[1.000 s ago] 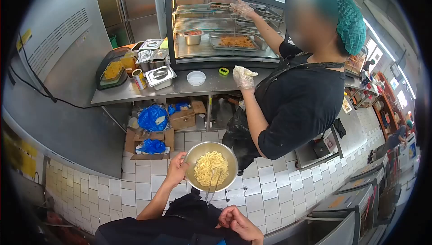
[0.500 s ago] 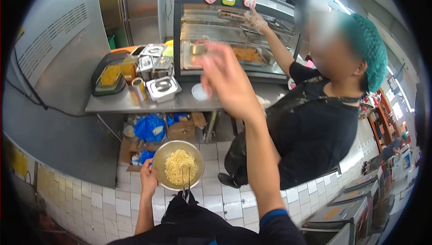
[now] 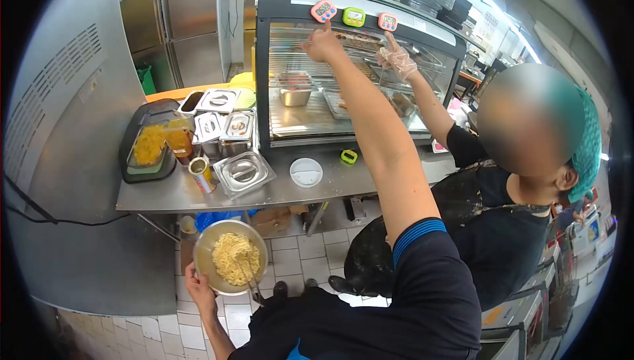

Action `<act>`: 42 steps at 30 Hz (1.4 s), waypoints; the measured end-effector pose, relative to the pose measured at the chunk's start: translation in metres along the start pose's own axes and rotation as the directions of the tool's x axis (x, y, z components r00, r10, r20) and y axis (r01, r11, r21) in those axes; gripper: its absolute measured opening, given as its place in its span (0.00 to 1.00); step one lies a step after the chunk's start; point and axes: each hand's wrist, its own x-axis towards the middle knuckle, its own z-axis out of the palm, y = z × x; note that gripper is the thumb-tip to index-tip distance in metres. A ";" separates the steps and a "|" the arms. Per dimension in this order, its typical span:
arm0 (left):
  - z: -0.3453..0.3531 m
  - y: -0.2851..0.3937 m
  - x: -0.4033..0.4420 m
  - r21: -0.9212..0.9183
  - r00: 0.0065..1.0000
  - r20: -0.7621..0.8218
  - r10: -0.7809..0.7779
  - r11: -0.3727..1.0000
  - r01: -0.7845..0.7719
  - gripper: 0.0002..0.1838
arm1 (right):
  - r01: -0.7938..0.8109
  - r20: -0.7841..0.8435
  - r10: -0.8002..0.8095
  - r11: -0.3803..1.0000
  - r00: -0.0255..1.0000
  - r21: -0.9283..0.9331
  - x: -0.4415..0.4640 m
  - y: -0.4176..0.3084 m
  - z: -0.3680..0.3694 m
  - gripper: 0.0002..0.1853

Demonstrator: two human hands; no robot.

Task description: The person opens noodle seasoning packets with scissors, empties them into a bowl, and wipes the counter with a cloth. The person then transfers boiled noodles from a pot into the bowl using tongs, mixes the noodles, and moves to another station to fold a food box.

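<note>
My left hand (image 3: 200,288) grips the rim of a metal bowl (image 3: 205,244) at its left side. Noodles (image 3: 232,257) fill the bowl, and metal tongs (image 3: 250,277) rest in them. My right hand (image 3: 322,44) is raised to the top of a glass display case (image 3: 277,12), its index finger extended against the pink timer (image 3: 323,11) on the left. A green timer (image 3: 354,17) sits in the middle. The co-worker's gloved hand (image 3: 397,60) points up at another pink timer (image 3: 387,22) on the right.
A co-worker (image 3: 502,228) stands close on the right. Lidded metal containers (image 3: 242,174), a can (image 3: 201,175), a dark tray (image 3: 135,129), a white round lid (image 3: 306,172) and a small green timer (image 3: 349,156) are on the steel counter (image 3: 264,195).
My right hand has risen from near my lap to the left pink timer. The bowl has shifted left with my left hand. The co-worker's gloved hand still points at the right timer.
</note>
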 end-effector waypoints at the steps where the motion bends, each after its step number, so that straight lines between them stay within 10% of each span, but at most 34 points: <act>1: 0.005 0.006 0.001 0.010 0.999 -0.024 -0.043 0.999 0.043 0.14 | -0.010 -0.010 0.010 1.000 1.000 -0.009 0.003 0.003 0.001 0.28; 36: 0.038 -0.009 0.023 -0.017 0.998 0.064 -0.026 0.999 0.027 0.16 | 0.075 0.090 -0.066 0.992 0.994 -0.101 0.029 -0.002 0.013 0.34; 38: 0.039 -0.020 0.024 -0.036 0.997 -0.011 0.072 0.997 -0.072 0.16 | -0.264 0.262 0.147 0.827 0.954 0.496 -0.001 -0.019 -0.035 0.31; 42: 0.040 0.004 0.007 -0.051 1.000 -0.015 -0.021 0.999 0.020 0.16 | -0.287 -0.365 0.585 0.737 0.724 0.612 0.072 0.008 0.026 0.26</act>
